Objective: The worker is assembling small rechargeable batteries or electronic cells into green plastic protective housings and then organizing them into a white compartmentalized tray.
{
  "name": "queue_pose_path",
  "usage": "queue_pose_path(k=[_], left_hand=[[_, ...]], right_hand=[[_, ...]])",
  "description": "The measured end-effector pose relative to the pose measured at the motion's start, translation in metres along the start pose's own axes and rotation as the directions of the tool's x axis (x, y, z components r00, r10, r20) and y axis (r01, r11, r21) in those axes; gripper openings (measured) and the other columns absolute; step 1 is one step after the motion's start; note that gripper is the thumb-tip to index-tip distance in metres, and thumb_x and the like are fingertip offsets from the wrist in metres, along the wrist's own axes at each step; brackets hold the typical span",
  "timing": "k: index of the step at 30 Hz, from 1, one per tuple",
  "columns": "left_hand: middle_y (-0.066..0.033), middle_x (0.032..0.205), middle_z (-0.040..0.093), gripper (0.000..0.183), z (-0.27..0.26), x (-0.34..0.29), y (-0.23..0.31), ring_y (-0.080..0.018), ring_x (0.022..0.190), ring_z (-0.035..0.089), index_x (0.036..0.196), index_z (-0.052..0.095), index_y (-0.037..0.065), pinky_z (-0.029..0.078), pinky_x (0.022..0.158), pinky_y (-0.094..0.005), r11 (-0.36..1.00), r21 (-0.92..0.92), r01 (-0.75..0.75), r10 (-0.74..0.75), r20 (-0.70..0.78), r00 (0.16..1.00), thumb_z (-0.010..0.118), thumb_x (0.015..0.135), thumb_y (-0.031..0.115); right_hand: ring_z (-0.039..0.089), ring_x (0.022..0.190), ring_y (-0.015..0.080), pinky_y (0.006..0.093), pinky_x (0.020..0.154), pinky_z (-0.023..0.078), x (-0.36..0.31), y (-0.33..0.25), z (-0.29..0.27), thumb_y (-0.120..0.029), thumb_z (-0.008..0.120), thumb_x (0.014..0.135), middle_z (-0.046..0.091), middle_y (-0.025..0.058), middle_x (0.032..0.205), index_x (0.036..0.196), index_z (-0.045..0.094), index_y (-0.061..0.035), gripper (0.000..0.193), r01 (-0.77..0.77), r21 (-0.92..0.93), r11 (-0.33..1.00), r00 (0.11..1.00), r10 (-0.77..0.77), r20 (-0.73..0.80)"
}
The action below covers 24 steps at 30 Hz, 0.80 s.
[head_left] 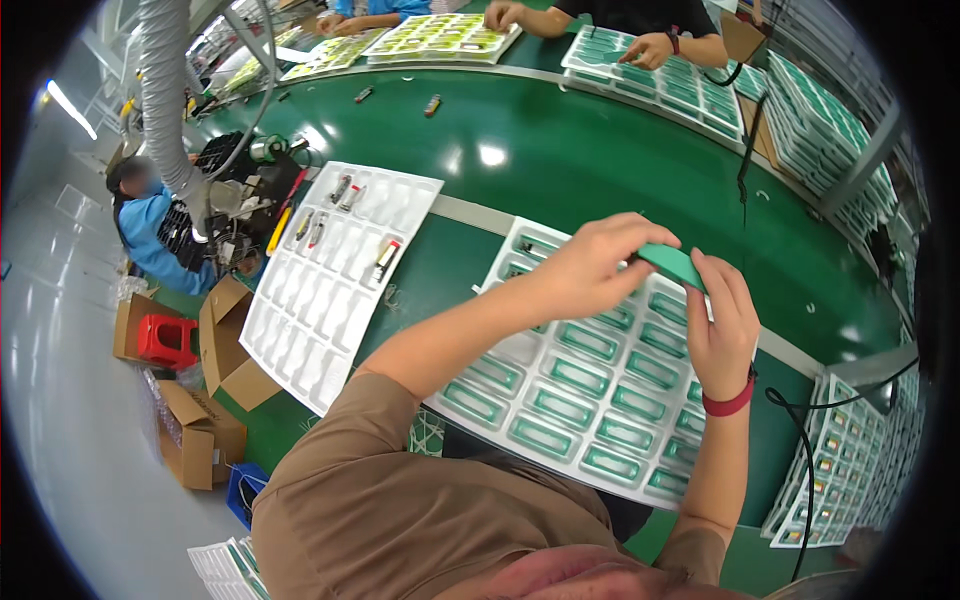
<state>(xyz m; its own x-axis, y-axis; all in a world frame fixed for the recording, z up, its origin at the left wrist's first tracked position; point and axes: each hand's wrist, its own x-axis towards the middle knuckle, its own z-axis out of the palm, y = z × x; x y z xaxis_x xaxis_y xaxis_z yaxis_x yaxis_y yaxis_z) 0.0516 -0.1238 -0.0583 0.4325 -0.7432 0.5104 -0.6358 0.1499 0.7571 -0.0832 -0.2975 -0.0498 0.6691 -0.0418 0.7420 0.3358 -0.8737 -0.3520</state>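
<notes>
A curved green plastic shell (672, 263) is held up between my hands, over the far side of a white tray. My left hand (608, 262) has closed its fingers around the shell's left end. At the right end, my right hand (724, 318) pinches it between thumb and fingers; a red band circles that wrist. Below, the white tray (517, 347) bears many rectangular green frames (580, 376) in its pockets. To the left lies a second white tray (318, 290), mostly bare, with several small battery-like cylindrical parts (386, 259) in it.
A green conveyor belt (560, 150) runs beyond the trays, carrying small parts. Across it, other people's hands (648, 50) work at trays. Stacked trays (835, 470) and a black cable (806, 440) are at the right. Cardboard boxes (235, 335) and a red stool (167, 341) stand left.
</notes>
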Motion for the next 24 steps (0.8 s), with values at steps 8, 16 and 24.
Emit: queue_pose_path(k=[8, 16, 24], left_hand=[[-0.0152, 0.111, 0.067, 0.035, 0.0, -0.003, 0.013, -0.0291, 0.097, 0.067, 0.121, 0.065, 0.001, 0.054, 0.081, -0.0363, 0.988, -0.118, -0.101, 0.097, -0.041, 0.994, 0.064, 0.086, -0.004], [-0.0139, 0.109, 0.068, 0.036, 0.005, 0.002, 0.002, -0.0307, 0.1, 0.067, 0.114, 0.069, 0.002, 0.055, 0.081, -0.0376, 0.888, 0.262, -0.379, 0.426, -0.153, 0.892, 0.063, 0.08, -0.009], [-0.0113, 0.112, 0.066, 0.018, -0.023, -0.012, 0.02, -0.0288, 0.102, 0.062, 0.104, 0.072, 0.005, 0.055, 0.078, -0.0352, 0.947, 0.159, -0.277, 0.275, 0.037, 0.961, 0.062, 0.088, 0.002]], right_hand=[[0.065, 0.099, 0.0266, 0.0331, 0.085, 0.052, -0.002, -0.001, -0.003, 0.01, 0.065, 0.086, 0.066, 0.0186, 0.111, 0.114, 0.066, 0.0056, 0.029, -0.177, 0.349, 0.92, 0.983, 0.185, 0.013], [0.068, 0.096, 0.0253, 0.0324, 0.085, 0.053, -0.005, 0.006, 0.012, 0.01, 0.066, 0.086, 0.07, 0.0163, 0.107, 0.11, 0.067, 0.0044, 0.025, -0.043, 0.227, 0.973, 0.99, 0.071, -0.118], [0.071, 0.079, 0.0204, 0.0289, 0.073, 0.054, -0.012, -0.022, 0.014, 0.001, 0.068, 0.088, 0.074, 0.0125, 0.09, 0.108, 0.068, 0.0031, 0.02, -0.288, 0.258, 0.922, 0.955, 0.258, 0.143]])
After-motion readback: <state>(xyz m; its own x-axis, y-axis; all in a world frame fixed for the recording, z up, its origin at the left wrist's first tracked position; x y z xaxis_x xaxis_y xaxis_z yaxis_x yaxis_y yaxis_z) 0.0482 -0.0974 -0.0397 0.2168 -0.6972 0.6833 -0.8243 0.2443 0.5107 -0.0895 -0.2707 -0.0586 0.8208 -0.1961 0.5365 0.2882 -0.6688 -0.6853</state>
